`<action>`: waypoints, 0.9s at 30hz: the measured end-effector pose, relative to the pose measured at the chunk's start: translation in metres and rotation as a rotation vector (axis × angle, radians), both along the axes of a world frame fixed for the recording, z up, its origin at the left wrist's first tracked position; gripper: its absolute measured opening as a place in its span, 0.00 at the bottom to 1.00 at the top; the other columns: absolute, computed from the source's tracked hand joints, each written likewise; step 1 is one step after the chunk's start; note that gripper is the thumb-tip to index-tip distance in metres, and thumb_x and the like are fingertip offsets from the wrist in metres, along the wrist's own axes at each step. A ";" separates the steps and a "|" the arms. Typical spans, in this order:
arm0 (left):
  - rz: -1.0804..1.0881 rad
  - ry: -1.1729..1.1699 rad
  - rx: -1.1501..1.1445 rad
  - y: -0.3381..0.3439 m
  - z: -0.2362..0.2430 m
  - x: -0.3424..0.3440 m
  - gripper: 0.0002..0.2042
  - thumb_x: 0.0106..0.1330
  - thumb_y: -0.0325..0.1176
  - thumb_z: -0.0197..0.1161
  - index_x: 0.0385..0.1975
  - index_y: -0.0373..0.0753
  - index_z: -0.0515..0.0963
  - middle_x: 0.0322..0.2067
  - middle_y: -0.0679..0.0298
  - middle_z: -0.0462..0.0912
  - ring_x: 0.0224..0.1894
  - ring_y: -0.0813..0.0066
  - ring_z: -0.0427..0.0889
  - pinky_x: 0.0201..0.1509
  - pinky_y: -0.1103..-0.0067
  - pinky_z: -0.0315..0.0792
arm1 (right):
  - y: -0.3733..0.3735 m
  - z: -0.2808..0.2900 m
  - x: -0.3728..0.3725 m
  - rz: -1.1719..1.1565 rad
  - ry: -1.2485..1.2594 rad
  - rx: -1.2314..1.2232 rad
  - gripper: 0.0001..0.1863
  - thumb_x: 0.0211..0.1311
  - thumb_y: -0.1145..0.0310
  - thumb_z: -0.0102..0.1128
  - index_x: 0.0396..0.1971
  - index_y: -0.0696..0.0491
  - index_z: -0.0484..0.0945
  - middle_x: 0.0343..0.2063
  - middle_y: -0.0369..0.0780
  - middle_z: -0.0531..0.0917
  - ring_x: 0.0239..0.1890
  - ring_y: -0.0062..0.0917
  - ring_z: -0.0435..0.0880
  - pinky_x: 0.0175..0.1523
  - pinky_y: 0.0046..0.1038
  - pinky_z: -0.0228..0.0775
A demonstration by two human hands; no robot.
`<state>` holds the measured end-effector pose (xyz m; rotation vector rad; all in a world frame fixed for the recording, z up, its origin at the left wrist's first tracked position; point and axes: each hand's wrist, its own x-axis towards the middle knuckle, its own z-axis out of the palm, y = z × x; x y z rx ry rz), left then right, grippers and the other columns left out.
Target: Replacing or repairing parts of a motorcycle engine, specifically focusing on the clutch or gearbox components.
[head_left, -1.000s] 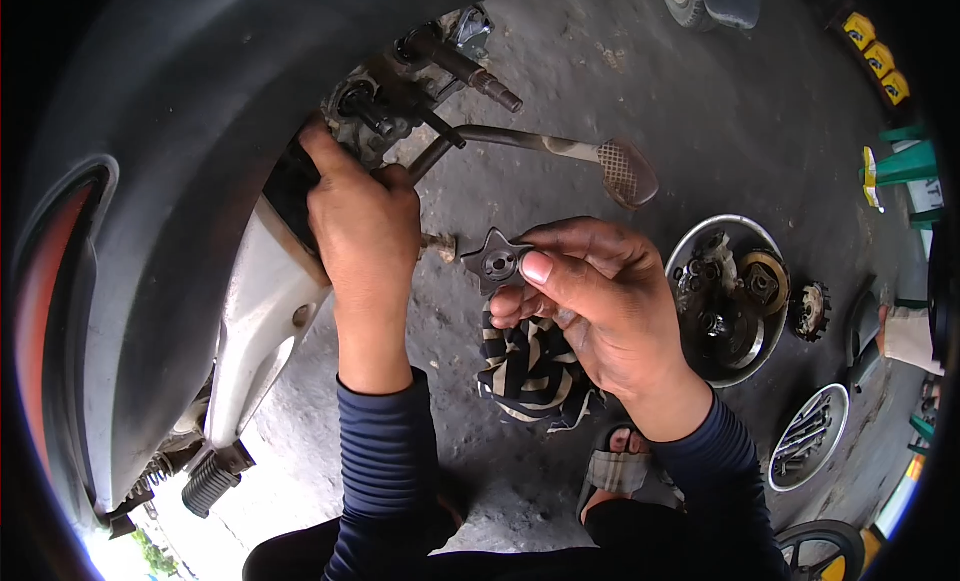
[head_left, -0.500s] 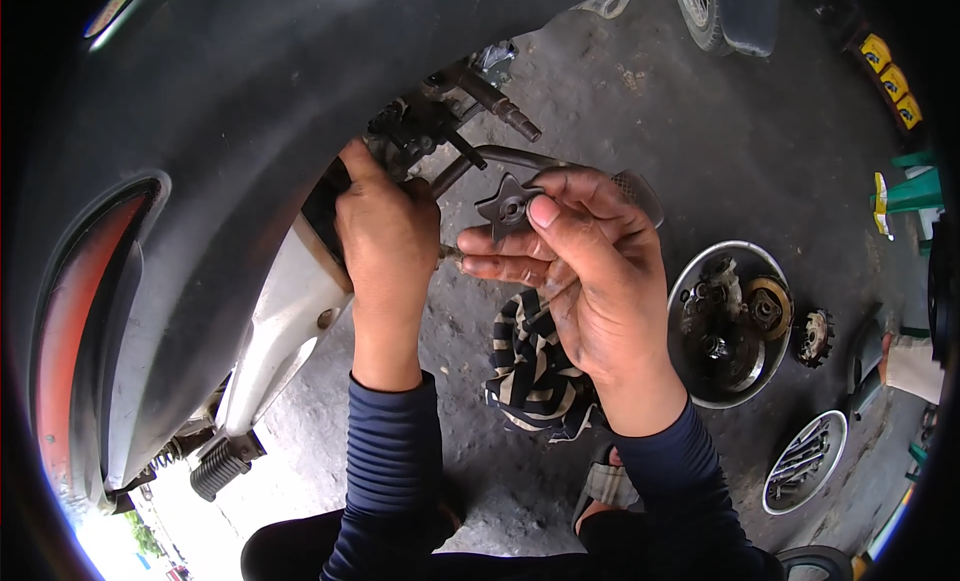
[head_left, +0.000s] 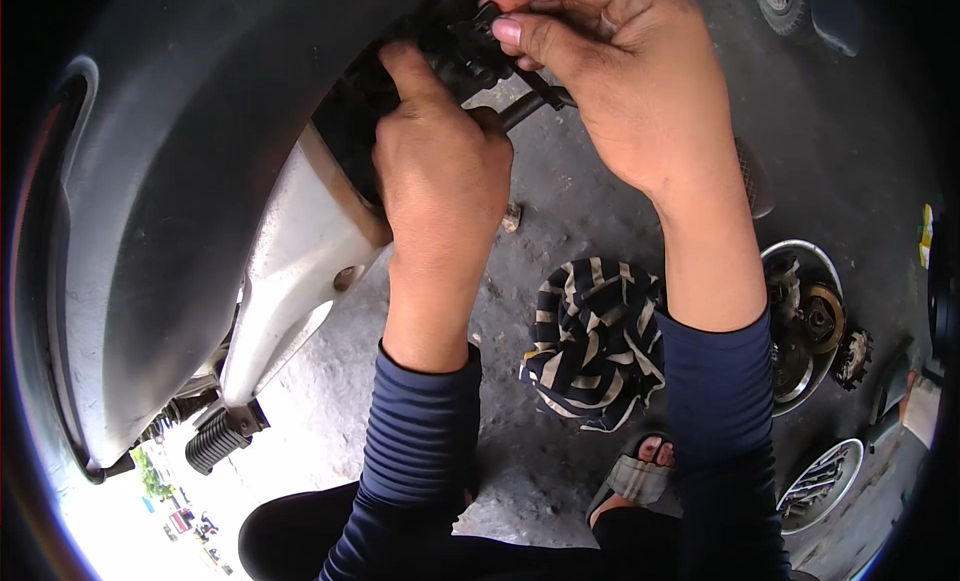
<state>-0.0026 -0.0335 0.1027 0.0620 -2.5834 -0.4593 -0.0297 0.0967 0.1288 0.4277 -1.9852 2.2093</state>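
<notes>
At the upper right my right hand [head_left: 640, 91] pinches a small dark star-shaped metal plate [head_left: 487, 19] between thumb and fingertips, close against the exposed engine parts [head_left: 465, 61] of a motorcycle. Only an edge of the plate shows; the thumb and the dark parts hide most of it. My left hand [head_left: 440, 171] is beside it on the left, back of the hand up, reaching under the dark body panel [head_left: 220, 131]. Its index finger presses at the engine, and its other fingers curl out of sight around something I cannot make out.
A striped cloth [head_left: 595, 346] lies on the grey floor near my sandalled foot [head_left: 640, 476]. To the right stand a metal basin [head_left: 800, 246] with engine parts, a toothed ring part [head_left: 853, 359] and a tray [head_left: 858, 451] of tools. A silver frame cover [head_left: 300, 241] and footpeg [head_left: 215, 441] are at left.
My right hand has carried the star-shaped plate up and away from me, to the engine parts. My left hand stays at the engine. The view has shifted, so the cloth appears further right.
</notes>
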 end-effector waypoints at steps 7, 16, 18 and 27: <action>-0.060 0.041 -0.011 -0.004 -0.004 -0.002 0.27 0.52 0.19 0.61 0.50 0.25 0.57 0.19 0.42 0.78 0.26 0.41 0.82 0.31 0.62 0.78 | -0.034 0.010 -0.018 -0.055 0.158 -0.191 0.04 0.54 0.85 0.60 0.31 0.65 0.82 0.25 0.42 0.85 0.27 0.20 0.82 0.36 0.20 0.75; -0.073 -0.028 0.038 -0.003 0.002 0.001 0.27 0.57 0.25 0.62 0.52 0.26 0.55 0.25 0.38 0.80 0.33 0.39 0.83 0.36 0.62 0.78 | -0.048 -0.011 -0.035 -0.153 0.399 -0.145 0.07 0.48 0.85 0.60 0.29 0.65 0.82 0.25 0.48 0.85 0.28 0.32 0.86 0.37 0.28 0.78; -0.108 0.051 0.008 -0.007 -0.005 -0.001 0.26 0.54 0.20 0.62 0.50 0.24 0.57 0.18 0.42 0.78 0.26 0.41 0.83 0.30 0.62 0.78 | -0.049 -0.014 -0.035 -0.190 0.433 -0.107 0.07 0.47 0.84 0.60 0.29 0.65 0.82 0.26 0.50 0.85 0.28 0.35 0.87 0.38 0.29 0.78; -0.081 -0.072 0.046 -0.007 -0.005 -0.001 0.37 0.58 0.27 0.64 0.62 0.25 0.48 0.38 0.33 0.79 0.40 0.37 0.83 0.41 0.61 0.79 | -0.072 -0.031 -0.053 -0.377 0.545 -0.133 0.06 0.46 0.82 0.62 0.27 0.63 0.83 0.27 0.50 0.85 0.30 0.42 0.86 0.39 0.32 0.79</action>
